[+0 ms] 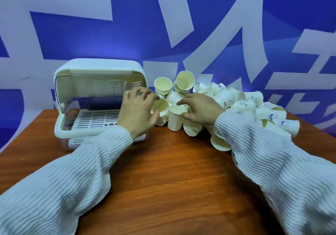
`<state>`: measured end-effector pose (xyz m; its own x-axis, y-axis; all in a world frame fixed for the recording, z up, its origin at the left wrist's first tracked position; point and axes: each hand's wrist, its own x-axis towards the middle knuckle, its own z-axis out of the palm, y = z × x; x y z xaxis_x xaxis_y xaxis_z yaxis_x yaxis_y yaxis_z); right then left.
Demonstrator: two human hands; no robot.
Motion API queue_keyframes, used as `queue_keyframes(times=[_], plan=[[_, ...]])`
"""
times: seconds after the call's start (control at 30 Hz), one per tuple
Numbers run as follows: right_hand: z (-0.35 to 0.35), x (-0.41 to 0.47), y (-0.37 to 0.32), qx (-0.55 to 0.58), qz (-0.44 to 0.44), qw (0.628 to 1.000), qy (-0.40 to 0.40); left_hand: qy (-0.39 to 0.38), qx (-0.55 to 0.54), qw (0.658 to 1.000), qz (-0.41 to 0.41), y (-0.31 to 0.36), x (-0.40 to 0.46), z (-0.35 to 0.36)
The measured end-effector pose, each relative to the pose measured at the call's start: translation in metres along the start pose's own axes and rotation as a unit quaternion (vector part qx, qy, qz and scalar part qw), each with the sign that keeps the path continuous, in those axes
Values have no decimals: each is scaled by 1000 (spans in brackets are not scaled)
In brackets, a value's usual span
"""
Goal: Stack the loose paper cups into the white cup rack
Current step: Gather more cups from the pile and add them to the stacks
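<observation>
The white cup rack (pixel 62 125) stands at the left back of the wooden table, its clear lid lifted, a slotted tray inside. A stack of cups (pixel 132 83) shows in its back right corner. A heap of loose paper cups (pixel 245 105) spreads from the rack's right side to the table's right edge. My left hand (pixel 138 111) grips a tilted cup (pixel 162 107) by its rim, just right of the rack. My right hand (pixel 201 107) pinches the rim of an upright cup (pixel 175 118) next to it.
Wooden table (pixel 163 171) with bare surface in front of me. A blue and white banner wall (pixel 127 35) rises right behind the rack and the cups. One cup (pixel 219 143) lies on its side under my right sleeve.
</observation>
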<state>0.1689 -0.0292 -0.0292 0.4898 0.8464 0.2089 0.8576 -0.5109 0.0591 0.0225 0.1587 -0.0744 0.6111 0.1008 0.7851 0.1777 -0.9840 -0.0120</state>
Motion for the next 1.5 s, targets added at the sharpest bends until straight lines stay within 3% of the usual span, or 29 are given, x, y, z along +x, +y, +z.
queue_keyframes(times=[0.1,0.23,0.37,0.47,0.6,0.7,0.8,0.93,1.1,1.2,1.33,1.5], plan=[[4,2,-8,-60,-13,998,-19,-144,81,986,6,13,8,9],[5,-4,-18,-128,-20,992,-9,-224,133,965,-11,16,20,18],[3,-12,-11,-48,8,998,45,-146,145,978,-7,13,25,16],[-8,-19,-7,42,27,993,109,-48,61,997,-13,5,23,4],[-20,-19,-17,173,34,952,250,18,-96,992,-82,-9,12,-34],[-21,-10,-40,232,-12,926,298,70,-132,976,-156,-26,-2,-59],[-13,5,-69,213,-86,929,289,106,-173,950,-238,-48,-15,-71],[2,28,-102,127,-140,961,200,99,-184,936,-285,-67,-29,-78],[20,45,-121,8,-132,986,105,63,-161,939,-297,-71,-39,-79],[25,46,-120,65,-90,993,43,43,-169,942,-287,-68,-40,-76],[16,41,-110,182,-50,977,94,38,-189,948,-253,-62,-32,-68],[2,34,-80,227,2,957,182,29,-219,956,-193,-50,-17,-51]])
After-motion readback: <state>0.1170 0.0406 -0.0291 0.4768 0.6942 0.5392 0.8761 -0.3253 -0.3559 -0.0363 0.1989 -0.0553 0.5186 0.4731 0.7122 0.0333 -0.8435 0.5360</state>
